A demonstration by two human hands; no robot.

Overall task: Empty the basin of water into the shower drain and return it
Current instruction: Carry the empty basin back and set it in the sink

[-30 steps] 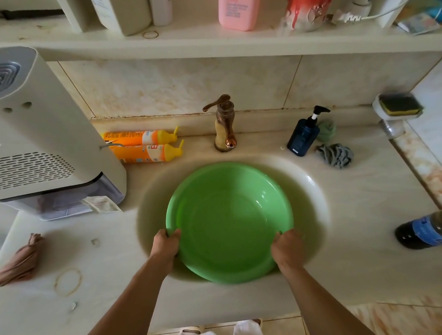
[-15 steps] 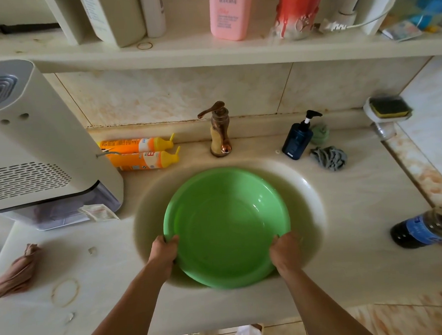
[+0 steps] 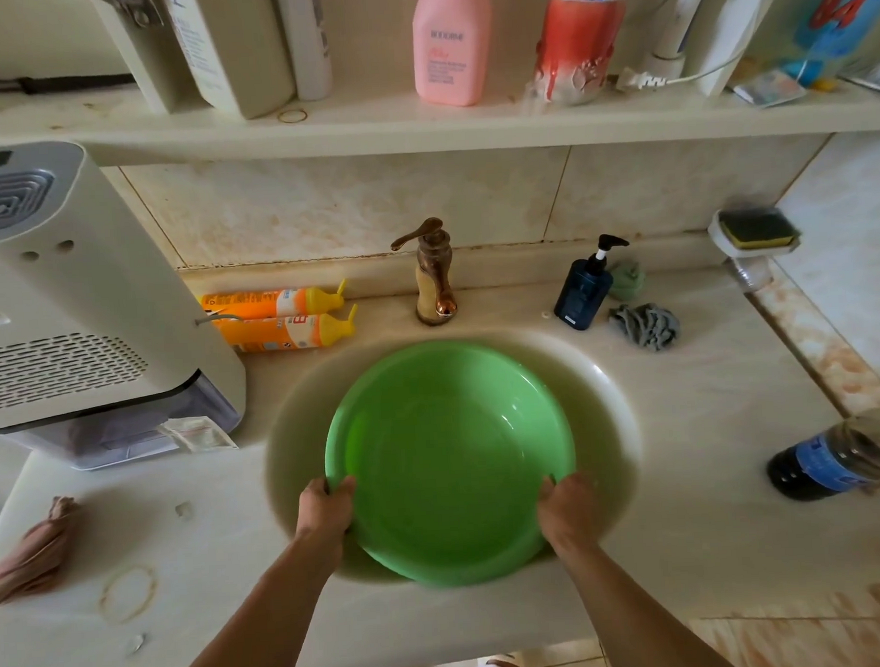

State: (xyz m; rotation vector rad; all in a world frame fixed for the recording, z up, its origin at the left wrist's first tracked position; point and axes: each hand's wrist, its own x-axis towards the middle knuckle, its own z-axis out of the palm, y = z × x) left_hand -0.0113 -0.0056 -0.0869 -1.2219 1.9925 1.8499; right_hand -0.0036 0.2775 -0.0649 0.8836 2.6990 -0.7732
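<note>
Green plastic basin (image 3: 449,460) is seated in the round sink (image 3: 612,400) set into the pale marble desk (image 3: 690,473), its near edge tipped up over the sink's front lip. The near rim is gripped at both sides: left hand (image 3: 327,510) is clenched on the left of the rim with fingers curled over it, right hand (image 3: 567,510) is clamped on the right of the rim. Whether water is held inside cannot be told, though faint glints are seen on the inner wall. A bronze tap (image 3: 432,272) is noted just behind the sink, two orange bottles (image 3: 279,318) lying to its left, a dark blue pump bottle (image 3: 586,287) to its right, a white appliance (image 3: 70,312) far left.
</note>
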